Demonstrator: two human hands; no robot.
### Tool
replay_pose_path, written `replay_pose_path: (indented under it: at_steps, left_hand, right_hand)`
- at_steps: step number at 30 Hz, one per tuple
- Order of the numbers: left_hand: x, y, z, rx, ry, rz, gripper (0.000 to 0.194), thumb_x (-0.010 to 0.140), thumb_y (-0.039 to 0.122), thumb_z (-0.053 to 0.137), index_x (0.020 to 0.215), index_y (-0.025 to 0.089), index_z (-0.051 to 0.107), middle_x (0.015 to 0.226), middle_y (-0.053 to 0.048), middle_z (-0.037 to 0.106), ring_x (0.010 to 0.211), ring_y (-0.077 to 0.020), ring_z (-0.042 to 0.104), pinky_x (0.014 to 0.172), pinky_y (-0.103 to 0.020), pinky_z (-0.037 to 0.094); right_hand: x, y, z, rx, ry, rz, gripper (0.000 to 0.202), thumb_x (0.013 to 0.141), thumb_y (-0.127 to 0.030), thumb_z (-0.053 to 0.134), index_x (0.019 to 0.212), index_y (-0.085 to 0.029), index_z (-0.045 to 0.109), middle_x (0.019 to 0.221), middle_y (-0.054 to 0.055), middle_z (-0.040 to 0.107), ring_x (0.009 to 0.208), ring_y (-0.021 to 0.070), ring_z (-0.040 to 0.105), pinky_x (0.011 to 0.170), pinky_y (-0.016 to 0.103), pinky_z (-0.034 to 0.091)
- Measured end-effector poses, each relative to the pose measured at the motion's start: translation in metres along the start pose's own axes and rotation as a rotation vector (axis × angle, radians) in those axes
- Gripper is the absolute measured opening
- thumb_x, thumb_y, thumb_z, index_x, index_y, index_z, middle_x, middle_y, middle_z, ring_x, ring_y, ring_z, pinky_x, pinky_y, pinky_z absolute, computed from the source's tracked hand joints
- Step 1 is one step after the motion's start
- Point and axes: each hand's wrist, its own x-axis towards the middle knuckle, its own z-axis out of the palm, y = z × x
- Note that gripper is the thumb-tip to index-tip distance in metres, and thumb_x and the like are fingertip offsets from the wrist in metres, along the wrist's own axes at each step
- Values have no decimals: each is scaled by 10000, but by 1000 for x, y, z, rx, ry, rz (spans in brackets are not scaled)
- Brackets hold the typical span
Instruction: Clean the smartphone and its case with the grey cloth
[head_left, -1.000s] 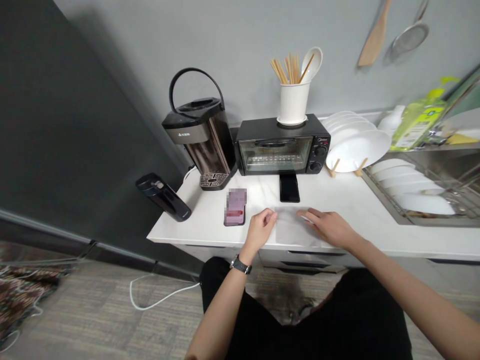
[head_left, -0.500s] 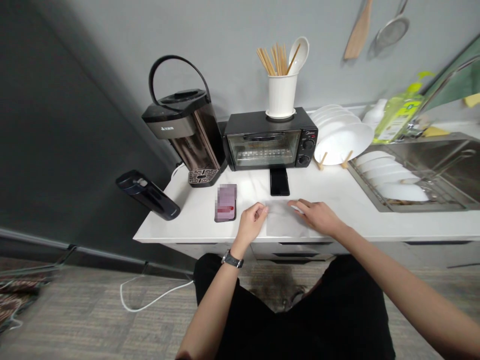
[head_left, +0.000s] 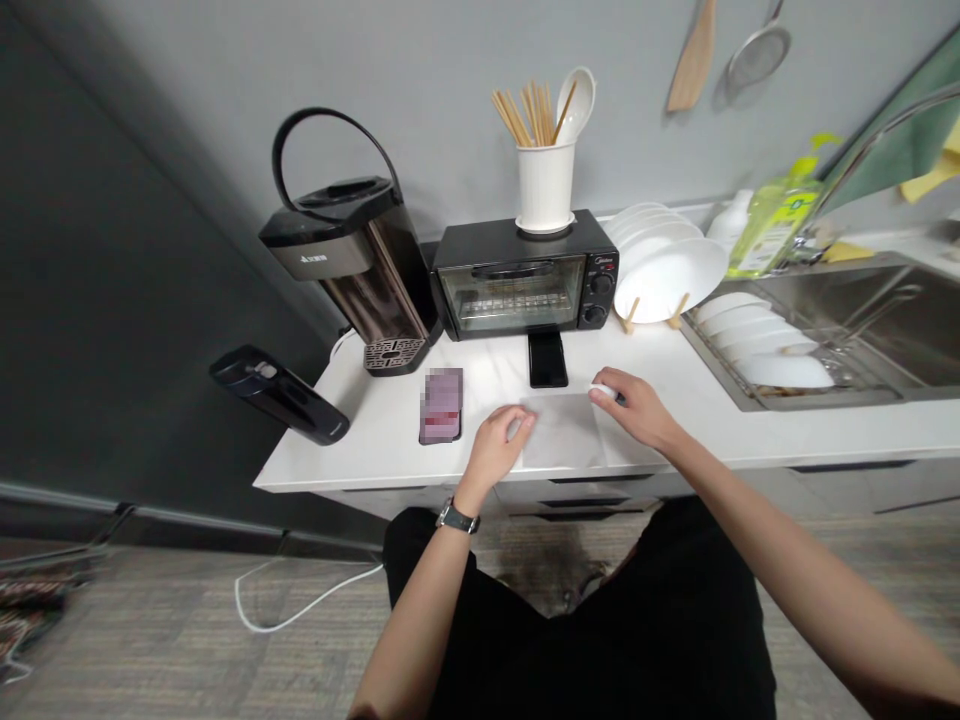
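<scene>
A pale, thin sheet [head_left: 562, 435] lies flat on the white counter [head_left: 375, 445] near its front edge. My left hand [head_left: 496, 447] rests at the sheet's left edge, fingers curled and touching it. My right hand [head_left: 630, 405] is at the sheet's far right corner, fingertips pinching something small and white there. A pink phone [head_left: 442, 405] lies left of my left hand. A black phone [head_left: 547, 359] lies just beyond the sheet, in front of the toaster oven [head_left: 525, 275].
A black water boiler [head_left: 352, 265] stands at the back left, a dark flask [head_left: 277, 395] overhangs the left edge. A white utensil holder [head_left: 545, 185] sits on the oven. Plates in a rack [head_left: 664, 275] and a sink with dishes [head_left: 795, 340] lie to the right.
The view has shifted right and down slightly. My right hand has moved up to the sheet's far right corner and closed its fingertips there. My left hand stays on the left edge.
</scene>
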Motion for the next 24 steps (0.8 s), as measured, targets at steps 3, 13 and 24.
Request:
replay_pose_path:
  at_steps: [3,13,24]
  left_hand:
    - [0,1,0,15,-1,-6,215,1059,367,553,972,237,699,1104,-67,775,1087,-234,707,1009,-362,508]
    - [-1,2,-1,12,30,-14,224,1064,377,543,987,237,701,1061,-59,772,1051,-230,709,980,-345,510]
    - [0,1,-1,-33,73,-26,218,1059,359,548,986,234,711,1053,-59,780,1051,-228,719,988,-341,510]
  right_hand:
    - [8,-5,5,-143,-50,104,629,1017,-741,381,844,-228,701,866,69,725,816,235,665,738,319,431]
    - [18,-12,33,-446,-270,135,415,1037,-512,448,936,-245,749,842,71,795,821,265,738,682,309,368]
    - [26,-3,29,-419,-367,78,300,1037,-491,486,1105,-250,651,916,47,795,815,259,734,678,295,357]
